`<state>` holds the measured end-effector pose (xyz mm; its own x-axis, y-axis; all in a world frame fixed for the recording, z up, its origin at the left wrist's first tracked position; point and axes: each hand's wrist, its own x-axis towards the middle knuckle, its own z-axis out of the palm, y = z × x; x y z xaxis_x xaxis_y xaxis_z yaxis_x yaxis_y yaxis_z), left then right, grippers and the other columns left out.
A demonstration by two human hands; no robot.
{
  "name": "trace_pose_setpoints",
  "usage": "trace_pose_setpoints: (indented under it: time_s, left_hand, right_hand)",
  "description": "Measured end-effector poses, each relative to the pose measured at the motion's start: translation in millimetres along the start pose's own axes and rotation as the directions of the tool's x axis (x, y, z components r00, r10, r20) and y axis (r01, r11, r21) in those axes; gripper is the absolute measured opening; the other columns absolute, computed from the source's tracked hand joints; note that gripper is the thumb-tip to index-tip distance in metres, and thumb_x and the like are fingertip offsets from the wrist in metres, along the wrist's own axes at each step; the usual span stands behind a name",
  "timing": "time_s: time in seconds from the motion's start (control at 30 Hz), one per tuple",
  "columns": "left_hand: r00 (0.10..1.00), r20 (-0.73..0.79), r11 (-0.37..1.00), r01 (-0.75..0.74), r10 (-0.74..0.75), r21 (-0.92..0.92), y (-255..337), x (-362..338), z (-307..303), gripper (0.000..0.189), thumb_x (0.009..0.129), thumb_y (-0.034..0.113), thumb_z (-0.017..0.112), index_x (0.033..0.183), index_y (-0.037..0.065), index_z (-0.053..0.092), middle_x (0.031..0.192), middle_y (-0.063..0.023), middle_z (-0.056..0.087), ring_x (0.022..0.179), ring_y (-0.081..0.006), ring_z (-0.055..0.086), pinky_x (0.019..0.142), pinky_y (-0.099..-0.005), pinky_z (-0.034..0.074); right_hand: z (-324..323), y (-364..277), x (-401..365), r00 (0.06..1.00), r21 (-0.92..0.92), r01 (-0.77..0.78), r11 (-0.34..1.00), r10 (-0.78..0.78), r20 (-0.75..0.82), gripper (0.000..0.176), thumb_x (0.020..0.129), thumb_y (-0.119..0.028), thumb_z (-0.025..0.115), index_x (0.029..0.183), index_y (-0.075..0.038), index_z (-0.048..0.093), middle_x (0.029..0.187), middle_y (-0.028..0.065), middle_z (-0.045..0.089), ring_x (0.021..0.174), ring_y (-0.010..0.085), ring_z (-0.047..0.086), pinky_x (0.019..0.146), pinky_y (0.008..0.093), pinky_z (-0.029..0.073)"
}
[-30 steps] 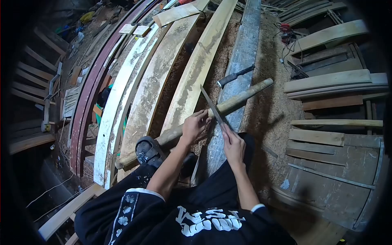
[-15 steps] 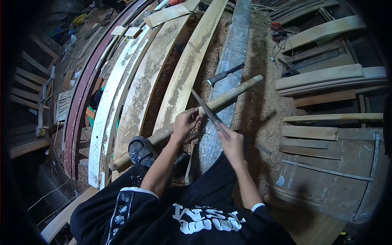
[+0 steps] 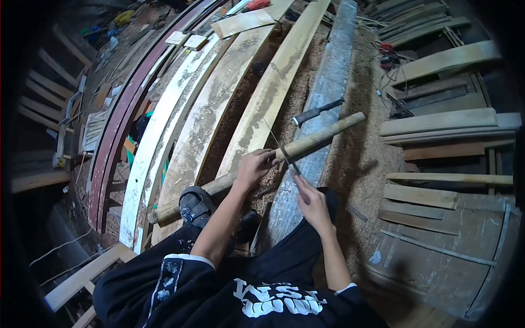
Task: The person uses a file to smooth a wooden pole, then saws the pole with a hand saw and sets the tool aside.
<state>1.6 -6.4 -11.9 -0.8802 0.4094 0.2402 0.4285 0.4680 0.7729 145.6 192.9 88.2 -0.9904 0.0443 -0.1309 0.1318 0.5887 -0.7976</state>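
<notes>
My left hand (image 3: 254,170) is closed around a round wooden pole (image 3: 322,134) that slants across a weathered blue-grey beam. In my right hand (image 3: 313,202) is the handle end of a long, narrow, tapering blade (image 3: 272,133). This blade crosses the pole just right of my left fingers, its thin tip pointing up and away over the pale plank; from here it looks nearly edge-on. Toward its lower left end, the pole passes by my sandalled foot (image 3: 194,206), which overlaps it. A dark-handled tool with a pale round end (image 3: 317,111) lies on the beam beyond the pole.
Under the pole runs the long beam (image 3: 327,82). Long curved planks, one white (image 3: 164,126) and one dark red (image 3: 117,117), stretch away on the left. Shavings (image 3: 361,164) cover the ground. Stacked boards (image 3: 443,123) and a red-handled tool with a cord (image 3: 387,49) are at right.
The blade has turned from showing its flat side to nearly edge-on over the pole. My left hand keeps its place on the pole. The scene has shifted slightly right in view.
</notes>
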Motion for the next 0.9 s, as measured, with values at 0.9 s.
trace_pose_setpoints:
  time_s: [0.9]
  left_hand:
    - [0.99, 0.105, 0.99, 0.083, -0.096, 0.118, -3, -1, -7, 0.051, 0.091, 0.039, 0.075, 0.133, 0.012, 0.067, 0.104, -0.0156, 0.074, 0.087, -0.0374, 0.071, 0.075, -0.0481, 0.057]
  right_hand:
    - [22, 11, 42, 0.942, -0.02, 0.225, 0.974, -0.222, -0.252, 0.039, 0.103, -0.019, 0.065, 0.137, 0.0, 0.063, 0.134, 0.0231, 0.067, 0.125, 0.0396, 0.065, 0.101, 0.0433, 0.054]
